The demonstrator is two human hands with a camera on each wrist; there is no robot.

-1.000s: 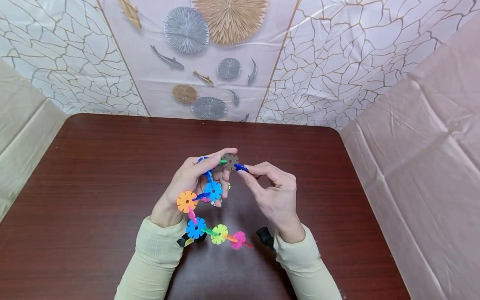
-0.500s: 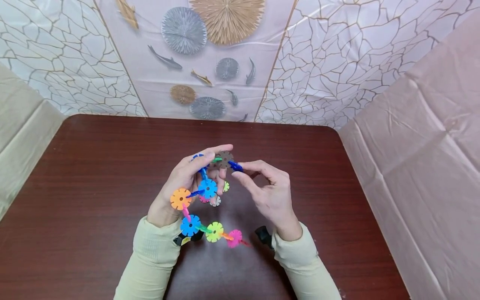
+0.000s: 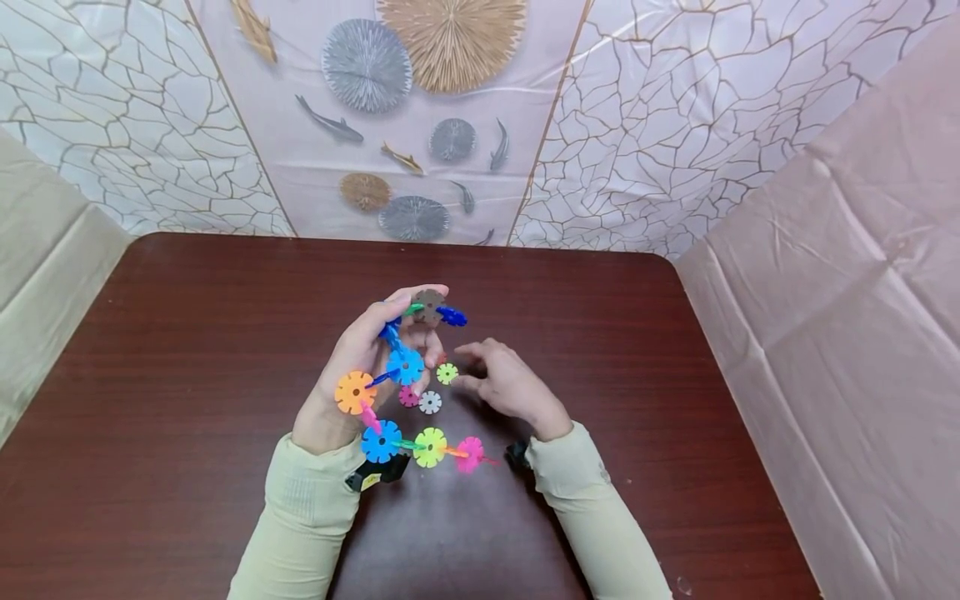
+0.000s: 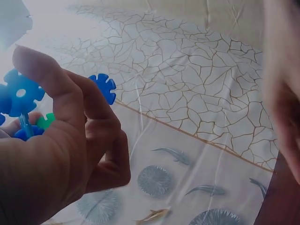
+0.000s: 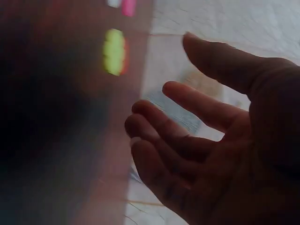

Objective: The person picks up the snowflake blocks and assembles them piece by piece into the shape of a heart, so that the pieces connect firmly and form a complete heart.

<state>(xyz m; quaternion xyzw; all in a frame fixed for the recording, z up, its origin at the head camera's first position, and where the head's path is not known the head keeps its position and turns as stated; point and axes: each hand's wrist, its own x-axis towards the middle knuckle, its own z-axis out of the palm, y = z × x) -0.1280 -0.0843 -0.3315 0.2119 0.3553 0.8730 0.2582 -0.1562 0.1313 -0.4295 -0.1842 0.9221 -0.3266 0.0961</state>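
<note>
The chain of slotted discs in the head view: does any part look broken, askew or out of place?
Nothing stands out. The chain of slotted discs, held in the left hand, shows no visible break, though the hand hides part. The loose yellow-green disc and white disc on the table look undamaged.

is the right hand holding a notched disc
No, the right wrist view shows the right hand with nothing between its fingers.
</note>
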